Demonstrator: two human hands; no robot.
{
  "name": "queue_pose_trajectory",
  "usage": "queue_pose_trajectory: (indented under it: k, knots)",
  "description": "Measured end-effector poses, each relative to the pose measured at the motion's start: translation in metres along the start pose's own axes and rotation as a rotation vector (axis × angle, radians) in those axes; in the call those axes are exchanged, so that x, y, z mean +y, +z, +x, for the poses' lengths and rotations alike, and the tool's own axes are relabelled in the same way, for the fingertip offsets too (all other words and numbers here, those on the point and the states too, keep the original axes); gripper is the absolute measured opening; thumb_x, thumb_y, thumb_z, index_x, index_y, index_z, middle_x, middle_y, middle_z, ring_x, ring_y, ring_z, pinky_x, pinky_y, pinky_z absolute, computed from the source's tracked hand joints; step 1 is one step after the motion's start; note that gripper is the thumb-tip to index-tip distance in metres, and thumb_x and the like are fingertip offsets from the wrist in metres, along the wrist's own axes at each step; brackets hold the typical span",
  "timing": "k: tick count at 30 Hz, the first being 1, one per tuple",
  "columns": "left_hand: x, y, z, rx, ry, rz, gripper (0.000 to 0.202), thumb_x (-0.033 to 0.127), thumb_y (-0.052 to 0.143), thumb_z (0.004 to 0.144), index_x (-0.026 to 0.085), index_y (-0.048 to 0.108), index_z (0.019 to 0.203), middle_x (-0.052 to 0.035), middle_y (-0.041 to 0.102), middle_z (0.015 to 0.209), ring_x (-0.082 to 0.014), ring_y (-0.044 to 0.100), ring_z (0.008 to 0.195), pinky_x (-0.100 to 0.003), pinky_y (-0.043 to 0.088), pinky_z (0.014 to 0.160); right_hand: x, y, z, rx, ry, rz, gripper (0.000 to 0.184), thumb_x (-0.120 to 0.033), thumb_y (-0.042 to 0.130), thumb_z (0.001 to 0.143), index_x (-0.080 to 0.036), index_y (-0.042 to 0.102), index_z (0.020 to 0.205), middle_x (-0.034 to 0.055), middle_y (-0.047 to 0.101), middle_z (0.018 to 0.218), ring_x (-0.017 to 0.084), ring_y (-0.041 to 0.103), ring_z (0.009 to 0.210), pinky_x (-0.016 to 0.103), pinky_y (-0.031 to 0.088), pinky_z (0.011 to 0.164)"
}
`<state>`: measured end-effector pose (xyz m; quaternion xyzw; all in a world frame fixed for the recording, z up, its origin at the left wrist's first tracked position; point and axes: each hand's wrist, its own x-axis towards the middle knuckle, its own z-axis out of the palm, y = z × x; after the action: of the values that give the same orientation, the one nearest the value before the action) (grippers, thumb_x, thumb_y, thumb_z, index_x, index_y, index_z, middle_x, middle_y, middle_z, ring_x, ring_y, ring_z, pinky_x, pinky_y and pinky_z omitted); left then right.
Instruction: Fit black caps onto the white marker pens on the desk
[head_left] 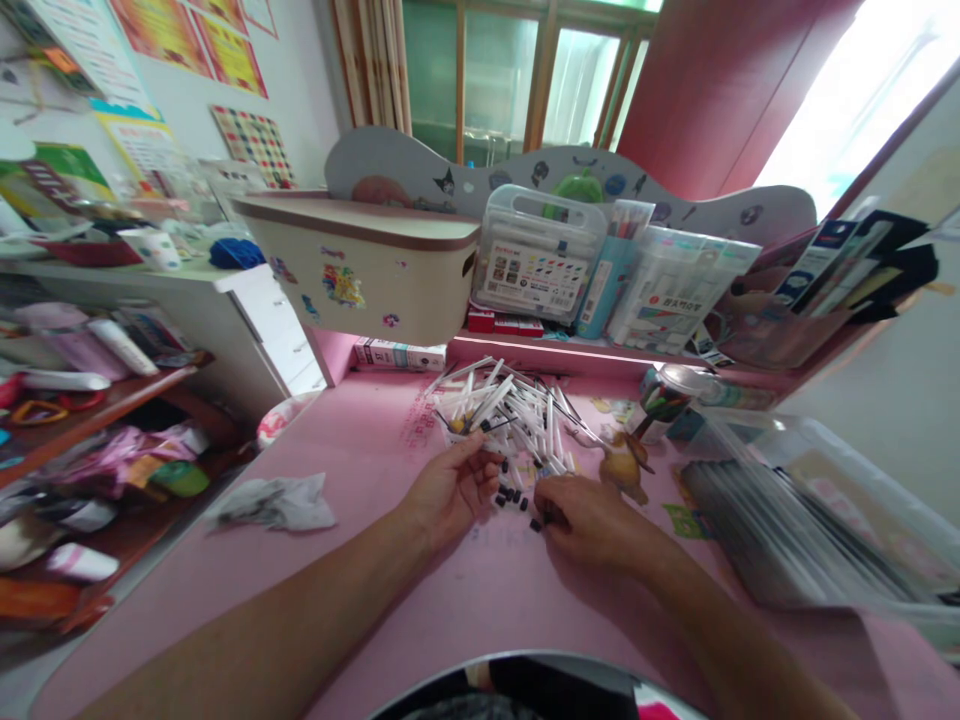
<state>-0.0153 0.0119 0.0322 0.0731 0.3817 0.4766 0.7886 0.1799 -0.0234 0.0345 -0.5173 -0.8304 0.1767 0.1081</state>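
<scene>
My left hand (452, 487) is palm up at the near edge of a heap of white tubes (499, 395), its fingers curled and its thumb and forefinger pinched. A thin black stick (501, 424) sticks out at these fingertips, seemingly held there. My right hand (581, 510) rests knuckles up on the pink desk, fingers closed and bent under; what they grip is hidden. Between both hands lie several small black caps (511, 494); one touches or nearly touches my right fingertips. A yellowish-brown figure or fruit-like object (622, 468) lies just beyond my right hand.
A clear plastic box (799, 440) with dark flat sheets stands at the right. A crumpled white cloth (277, 502) lies on the left of the pink desk (360, 590). Behind, a shelf bears a cream bin (360, 270), marker cases (536, 260) and a pen holder (787, 335).
</scene>
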Motion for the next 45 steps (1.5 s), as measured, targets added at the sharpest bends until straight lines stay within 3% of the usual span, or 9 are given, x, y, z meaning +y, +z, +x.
queue_pose_trajectory:
  k: [4,7,12,14,17,33,45]
  knots:
    - [-0.003,-0.003,0.001,-0.017,0.022,0.028,0.021,0.016,0.054,0.095,0.009,0.063,0.078,-0.0061,0.069,0.063,-0.0092,0.062,0.045,-0.018,0.055,0.044,0.0,0.003,0.002,-0.023,-0.027,-0.002,0.017,-0.005,0.053,0.069,-0.02,0.062,0.069,0.0015,0.064,0.07,0.014,0.051,0.064,0.025,0.026,0.056]
    - [-0.005,-0.004,0.001,-0.058,0.059,0.057,0.014,0.013,0.056,0.094,0.01,0.065,0.084,-0.0068,0.072,0.067,-0.0105,0.066,0.05,-0.017,0.055,0.045,0.003,-0.001,0.006,0.099,-0.013,0.116,0.015,-0.008,0.054,0.071,-0.019,0.063,0.068,0.0006,0.062,0.065,0.013,0.049,0.058,0.024,0.029,0.054]
    - [-0.007,-0.003,0.0,-0.092,0.061,0.088,0.006,0.01,0.061,0.09,0.01,0.066,0.088,-0.0083,0.074,0.072,-0.0117,0.068,0.053,-0.018,0.057,0.049,0.006,-0.003,0.012,0.407,0.077,0.693,0.01,-0.02,0.054,0.075,-0.02,0.064,0.078,-0.0026,0.059,0.061,0.011,0.051,0.051,0.022,0.04,0.048]
    - [-0.008,-0.003,0.0,-0.092,0.055,0.086,0.006,0.01,0.061,0.09,0.01,0.066,0.089,-0.0084,0.074,0.072,-0.0119,0.069,0.054,-0.018,0.057,0.049,0.003,0.0,0.014,0.462,0.105,0.9,0.007,-0.026,0.059,0.076,-0.02,0.061,0.079,-0.0033,0.058,0.061,0.011,0.053,0.05,0.022,0.045,0.048]
    - [-0.008,-0.002,0.0,-0.094,0.054,0.075,0.009,0.01,0.058,0.091,0.01,0.066,0.089,-0.0081,0.074,0.072,-0.0121,0.069,0.053,-0.019,0.057,0.05,-0.002,0.006,0.017,0.48,0.116,1.028,0.01,-0.028,0.065,0.074,-0.02,0.06,0.078,-0.0028,0.061,0.062,0.012,0.057,0.053,0.024,0.051,0.052]
    - [-0.012,-0.007,0.001,-0.152,0.09,0.135,0.01,0.009,0.057,0.092,0.01,0.066,0.09,-0.0068,0.074,0.072,-0.0115,0.069,0.055,-0.018,0.058,0.05,-0.007,0.013,0.018,0.486,0.148,1.114,0.022,-0.035,0.074,0.073,-0.019,0.06,0.079,-0.003,0.061,0.061,0.012,0.06,0.054,0.025,0.053,0.054]
    - [-0.012,-0.006,0.001,-0.194,0.138,0.155,0.01,0.006,0.059,0.09,0.011,0.067,0.089,-0.0054,0.073,0.072,-0.0097,0.068,0.055,-0.016,0.056,0.05,-0.003,0.013,0.016,0.452,0.174,0.986,0.021,-0.038,0.07,0.078,-0.019,0.061,0.083,0.0002,0.064,0.068,0.015,0.061,0.062,0.027,0.051,0.06]
